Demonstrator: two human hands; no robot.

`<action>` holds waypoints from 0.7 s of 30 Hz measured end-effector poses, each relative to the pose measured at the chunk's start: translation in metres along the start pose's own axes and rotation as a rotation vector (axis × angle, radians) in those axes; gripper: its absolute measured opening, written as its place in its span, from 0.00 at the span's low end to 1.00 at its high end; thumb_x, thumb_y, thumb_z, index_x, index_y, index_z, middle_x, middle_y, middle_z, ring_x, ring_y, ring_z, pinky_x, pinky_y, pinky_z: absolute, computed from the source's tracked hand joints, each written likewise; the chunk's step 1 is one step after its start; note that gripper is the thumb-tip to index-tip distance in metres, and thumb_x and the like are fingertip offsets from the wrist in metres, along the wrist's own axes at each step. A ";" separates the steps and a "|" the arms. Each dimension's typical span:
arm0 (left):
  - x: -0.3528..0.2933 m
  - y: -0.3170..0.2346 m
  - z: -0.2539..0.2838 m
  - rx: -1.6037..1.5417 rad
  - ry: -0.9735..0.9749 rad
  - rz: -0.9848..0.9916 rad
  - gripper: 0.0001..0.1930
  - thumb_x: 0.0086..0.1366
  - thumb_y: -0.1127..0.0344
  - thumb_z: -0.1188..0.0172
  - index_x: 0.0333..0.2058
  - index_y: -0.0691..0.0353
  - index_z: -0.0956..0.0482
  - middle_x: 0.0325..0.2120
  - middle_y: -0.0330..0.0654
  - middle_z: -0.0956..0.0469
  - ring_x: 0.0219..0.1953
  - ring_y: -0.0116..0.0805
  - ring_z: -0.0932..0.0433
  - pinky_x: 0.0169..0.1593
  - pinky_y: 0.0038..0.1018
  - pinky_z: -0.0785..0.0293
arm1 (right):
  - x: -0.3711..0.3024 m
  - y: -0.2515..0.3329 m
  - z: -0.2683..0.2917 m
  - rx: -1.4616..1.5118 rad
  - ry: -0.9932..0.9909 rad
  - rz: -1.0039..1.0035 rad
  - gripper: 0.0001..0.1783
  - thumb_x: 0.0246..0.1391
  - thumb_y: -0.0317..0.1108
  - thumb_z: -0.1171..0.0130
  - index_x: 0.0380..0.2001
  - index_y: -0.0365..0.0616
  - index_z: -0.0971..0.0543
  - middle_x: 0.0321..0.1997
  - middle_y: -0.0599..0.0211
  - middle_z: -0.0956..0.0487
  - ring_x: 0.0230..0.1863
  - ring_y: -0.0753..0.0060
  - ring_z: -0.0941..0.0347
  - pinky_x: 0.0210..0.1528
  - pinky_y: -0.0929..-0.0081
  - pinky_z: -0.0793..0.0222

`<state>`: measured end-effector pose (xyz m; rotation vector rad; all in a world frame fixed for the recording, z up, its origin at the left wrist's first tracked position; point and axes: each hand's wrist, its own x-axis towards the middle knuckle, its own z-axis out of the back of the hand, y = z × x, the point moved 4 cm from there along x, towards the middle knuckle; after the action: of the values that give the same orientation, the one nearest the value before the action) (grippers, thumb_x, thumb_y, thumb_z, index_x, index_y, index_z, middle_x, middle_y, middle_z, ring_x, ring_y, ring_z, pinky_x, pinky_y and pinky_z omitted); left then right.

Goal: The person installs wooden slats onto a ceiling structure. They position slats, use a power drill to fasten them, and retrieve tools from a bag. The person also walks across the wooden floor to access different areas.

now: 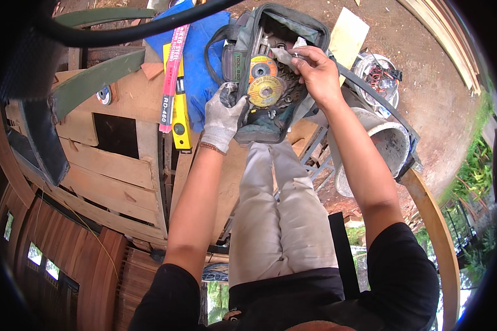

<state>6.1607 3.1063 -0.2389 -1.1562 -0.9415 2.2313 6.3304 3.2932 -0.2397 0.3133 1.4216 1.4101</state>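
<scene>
A dark green tool bag (264,132) lies unzipped at the top centre, its flap folded back. Gloved in pale grey-white, my left hand (225,110) grips the bag's near left edge, with the thumb at the opening. Over the bag's right side, my bare right hand (317,74) is closed in a pinch on a small pale plastic bag (282,55); its contents are too small to make out. Inside the tool bag sit a yellow grinding disc (266,91) and, partly beneath it, an orange disc (261,64). Loose metal pieces around them are hard to tell apart.
Left of the bag lie a blue sheet (207,38), a yellow spirit level (180,124) and a long pink box (174,77). To the right stand a bucket (345,165) and a white tub (395,96) with cords. A black cable (132,33) crosses the upper left.
</scene>
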 end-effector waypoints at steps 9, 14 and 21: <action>-0.007 0.015 0.006 -1.072 0.280 0.459 0.24 0.73 0.47 0.57 0.51 0.60 0.23 0.37 0.37 0.19 0.35 0.29 0.22 0.34 0.20 0.31 | -0.024 0.002 -0.003 0.358 -0.235 0.040 0.10 0.62 0.29 0.40 0.46 0.39 0.20 0.40 0.69 0.18 0.37 0.81 0.24 0.42 0.80 0.28; -0.010 0.012 0.010 -1.331 0.293 0.444 0.26 0.72 0.51 0.57 0.55 0.67 0.28 0.40 0.46 0.20 0.41 0.40 0.20 0.48 0.34 0.26 | -0.034 -0.018 -0.018 0.297 -0.152 -0.011 0.10 0.64 0.28 0.43 0.47 0.38 0.21 0.42 0.67 0.19 0.40 0.79 0.23 0.45 0.78 0.25; -0.023 -0.022 -0.002 -1.251 0.399 0.331 0.23 0.68 0.63 0.50 0.58 0.68 0.30 0.47 0.51 0.22 0.48 0.46 0.21 0.57 0.43 0.25 | -0.046 -0.031 -0.005 0.279 -0.339 -0.107 0.10 0.58 0.33 0.33 0.37 0.39 0.20 0.31 0.70 0.19 0.29 0.82 0.26 0.35 0.81 0.28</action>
<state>6.1767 3.1064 -0.2112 -2.2609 -2.1532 1.3370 6.3597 3.2462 -0.2456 0.6160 1.3284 1.0145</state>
